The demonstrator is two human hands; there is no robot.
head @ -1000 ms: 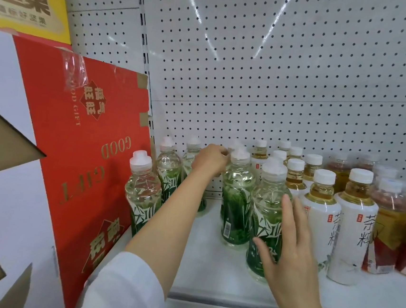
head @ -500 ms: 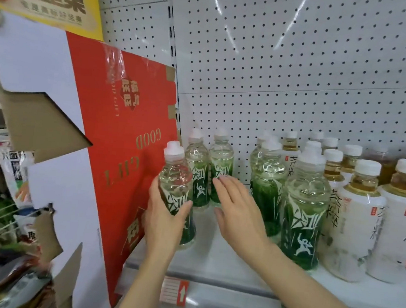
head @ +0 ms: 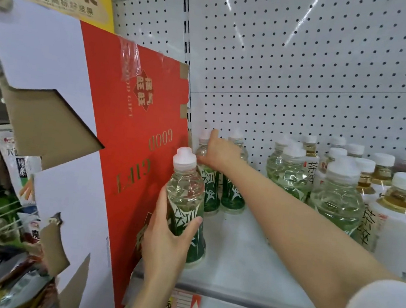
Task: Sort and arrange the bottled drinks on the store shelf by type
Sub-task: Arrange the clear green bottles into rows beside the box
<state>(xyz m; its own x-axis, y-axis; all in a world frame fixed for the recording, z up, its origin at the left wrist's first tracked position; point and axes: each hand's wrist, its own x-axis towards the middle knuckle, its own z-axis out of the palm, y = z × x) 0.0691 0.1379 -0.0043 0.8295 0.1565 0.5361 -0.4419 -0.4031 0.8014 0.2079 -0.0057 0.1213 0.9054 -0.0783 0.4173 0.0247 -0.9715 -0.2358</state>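
My left hand [head: 166, 244] grips a clear green-labelled bottle [head: 186, 202] standing at the shelf's front left, beside the red box. My right hand [head: 218, 152] reaches across to the back left and holds the neck of one of two more green-labelled bottles [head: 233, 191] standing against the pegboard. Further right stands a group of the same green bottles [head: 336, 199]. White-labelled tea bottles [head: 398, 222] with amber liquid fill the right side.
A red cardboard gift box [head: 135, 147] stands upright against the shelf's left end. White pegboard [head: 304, 64] backs the shelf [head: 244, 252], which has bare room between the two green bottle groups. Price tags [head: 182, 305] run along the front rail. Snack packets [head: 18, 210] hang at the left.
My right hand moved from the middle of the shelf back to the two rear bottles and took hold of one. My left hand keeps its grip on the front bottle.
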